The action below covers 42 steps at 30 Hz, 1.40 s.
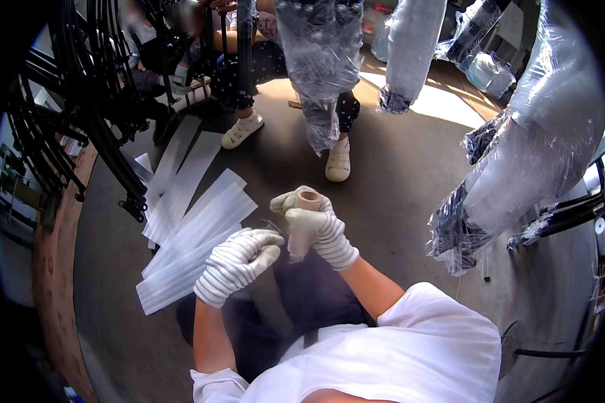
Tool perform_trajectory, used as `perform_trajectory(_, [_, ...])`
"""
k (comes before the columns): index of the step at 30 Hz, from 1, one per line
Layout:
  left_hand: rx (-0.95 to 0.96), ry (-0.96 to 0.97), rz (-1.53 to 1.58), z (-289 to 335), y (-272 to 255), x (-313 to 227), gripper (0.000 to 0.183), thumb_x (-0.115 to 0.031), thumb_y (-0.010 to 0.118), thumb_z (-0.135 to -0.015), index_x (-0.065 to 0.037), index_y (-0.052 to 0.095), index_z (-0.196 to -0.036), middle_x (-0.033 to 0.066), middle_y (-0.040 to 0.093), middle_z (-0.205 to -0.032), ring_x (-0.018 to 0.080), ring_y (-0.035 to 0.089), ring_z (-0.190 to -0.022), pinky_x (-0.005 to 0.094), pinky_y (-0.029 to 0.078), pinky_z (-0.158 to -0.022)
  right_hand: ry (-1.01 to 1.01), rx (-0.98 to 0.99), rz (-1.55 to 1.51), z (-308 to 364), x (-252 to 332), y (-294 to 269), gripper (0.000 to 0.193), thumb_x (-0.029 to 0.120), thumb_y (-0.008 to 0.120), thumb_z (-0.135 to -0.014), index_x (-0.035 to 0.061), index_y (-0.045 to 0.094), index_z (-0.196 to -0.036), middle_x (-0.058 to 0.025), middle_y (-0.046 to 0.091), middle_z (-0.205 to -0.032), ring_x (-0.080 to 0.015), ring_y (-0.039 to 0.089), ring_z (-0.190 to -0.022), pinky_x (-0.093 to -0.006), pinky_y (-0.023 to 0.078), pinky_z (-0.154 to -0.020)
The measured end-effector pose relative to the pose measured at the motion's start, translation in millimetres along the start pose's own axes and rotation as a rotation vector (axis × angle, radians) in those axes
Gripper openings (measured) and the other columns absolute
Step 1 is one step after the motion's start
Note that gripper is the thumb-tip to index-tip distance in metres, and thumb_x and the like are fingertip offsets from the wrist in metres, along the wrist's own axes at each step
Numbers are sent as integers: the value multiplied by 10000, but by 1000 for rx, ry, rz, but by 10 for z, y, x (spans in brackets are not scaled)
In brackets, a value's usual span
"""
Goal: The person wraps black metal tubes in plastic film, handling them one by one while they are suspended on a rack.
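Observation:
Both of my hands wear whitish gloves with grey-striped cuffs. In my right hand [321, 221] is a small roll of clear stretch film [300, 242], its cardboard core [308, 197] showing at the top. The roll stands nearly upright, with the fingers wrapped round it. My left hand [238, 262] is just left of the roll, apart from it, its fingers closed. At its fingertips shows a thin wisp of clear film [271, 226], pinched as far as I can see. Whether this wisp joins the roll is hard to make out.
White foam strips [195, 235] lie on the floor at left. Black metal frames [107, 134] hang at upper left. Film-wrapped bundles hang at top middle [321, 60] and right [517, 148]. Beyond my hands, another person's white sandals [338, 161] rest on the floor; more people sit farther back.

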<state>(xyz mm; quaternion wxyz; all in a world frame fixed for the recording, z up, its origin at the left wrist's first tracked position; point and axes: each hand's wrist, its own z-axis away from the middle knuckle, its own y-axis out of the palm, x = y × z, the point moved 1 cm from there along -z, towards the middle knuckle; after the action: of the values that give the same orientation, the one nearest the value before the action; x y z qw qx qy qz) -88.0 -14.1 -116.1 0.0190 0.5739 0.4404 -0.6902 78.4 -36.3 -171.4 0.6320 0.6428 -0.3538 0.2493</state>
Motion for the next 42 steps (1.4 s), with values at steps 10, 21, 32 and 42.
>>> perform_trajectory(10, [-384,271,403,-176,-156,706,275,-61,516,-799,-5,500,-1069,50,564,-921,102,523,-827,228,427,-726,-327,73,336,-238,-21,700,247,46,620,-634,31,514,-857,-40,541,-862,-74,508,-764,-215,430,-698])
perform_trajectory(21, [-320,450,749,112,-609,870,631,-55,631,-703,-67,317,-1250,44,406,-1208,127,387,-1088,246,289,-931,-511,97,239,-370,-418,1613,268,150,627,-718,61,487,-928,4,518,-824,-55,478,-775,-210,408,-697])
perform_trajectory(32, [-571,729,548,419,-999,1305,530,-81,618,-678,-35,379,-1149,93,457,-1056,169,472,-936,294,388,-806,-705,153,683,-37,-521,2120,534,198,660,-665,0,402,-1088,-61,505,-873,-132,488,-832,-244,406,-729])
perform_trajectory(42, [647,1444,747,766,-1397,209,141,-197,516,-769,-106,449,-854,87,411,-996,224,481,-858,338,482,-664,-1614,144,939,861,-28,1822,122,115,576,-734,30,490,-743,-41,511,-649,-139,509,-570,-268,427,-558])
